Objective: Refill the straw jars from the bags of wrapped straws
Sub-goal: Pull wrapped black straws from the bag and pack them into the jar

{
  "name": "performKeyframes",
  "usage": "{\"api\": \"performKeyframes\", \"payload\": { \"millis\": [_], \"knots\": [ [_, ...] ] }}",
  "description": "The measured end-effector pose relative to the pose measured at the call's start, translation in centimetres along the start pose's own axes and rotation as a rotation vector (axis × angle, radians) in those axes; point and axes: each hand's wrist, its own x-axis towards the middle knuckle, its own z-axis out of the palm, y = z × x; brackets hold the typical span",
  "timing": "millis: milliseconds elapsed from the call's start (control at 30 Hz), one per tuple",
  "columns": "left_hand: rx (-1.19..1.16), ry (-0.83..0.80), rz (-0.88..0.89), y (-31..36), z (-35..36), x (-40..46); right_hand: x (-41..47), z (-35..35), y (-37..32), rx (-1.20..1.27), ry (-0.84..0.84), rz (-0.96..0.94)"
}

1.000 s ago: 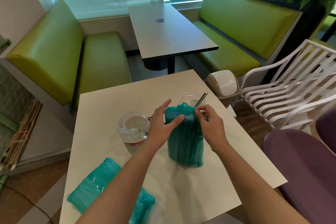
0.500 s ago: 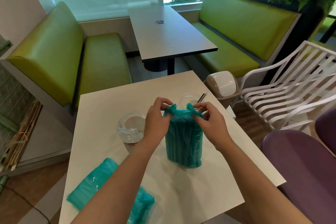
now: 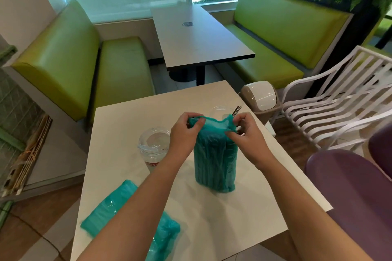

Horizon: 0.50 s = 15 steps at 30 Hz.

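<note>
On the white counter (image 3: pixel 118 125) sit two teal bags of wrapped straws and two clear jars. Leftmost, one bag (image 3: pixel 106 216) lies flat near the front edge. Next, a lidded jar (image 3: pixel 153 148) (red label, unreadable). At centre the second bag (image 3: pixel 215 161) stands upright, long axis vertical; left hand (image 3: pixel 183 133) and right hand (image 3: pixel 247 134) pinch its top. Behind it, the second jar (image 3: pixel 219 111).

A tall teal plastic bag of wrapped straws (image 3: pixel 215 161) stands upright, with a clear lidded plastic jar (image 3: pixel 154 149) just left, another clear jar (image 3: pixel 220 111) behind, and a second teal bag (image 3: pixel 118 207) lying flat nearer-left.
</note>
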Motion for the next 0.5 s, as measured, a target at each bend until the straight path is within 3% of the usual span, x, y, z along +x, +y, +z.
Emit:
{"api": "performKeyframes", "payload": {
  "millis": [100, 233, 500],
  "knots": [
    [-0.103, 0.055, -0.079, 0.3, -0.1, 0.2, -0.4, -0.5, -0.7, -0.027, -0.042, -0.029],
    [-0.035, 0.077, -0.041, 0.5, -0.2, 0.0, -1.0, -0.5, -1.3, -0.052, -0.118, -0.021],
    [0.209, -0.175, 0.115, 0.4, 0.1, -0.5, -0.4, 0.0, -1.1, -0.467, 0.047, -0.012]
  ]
}}
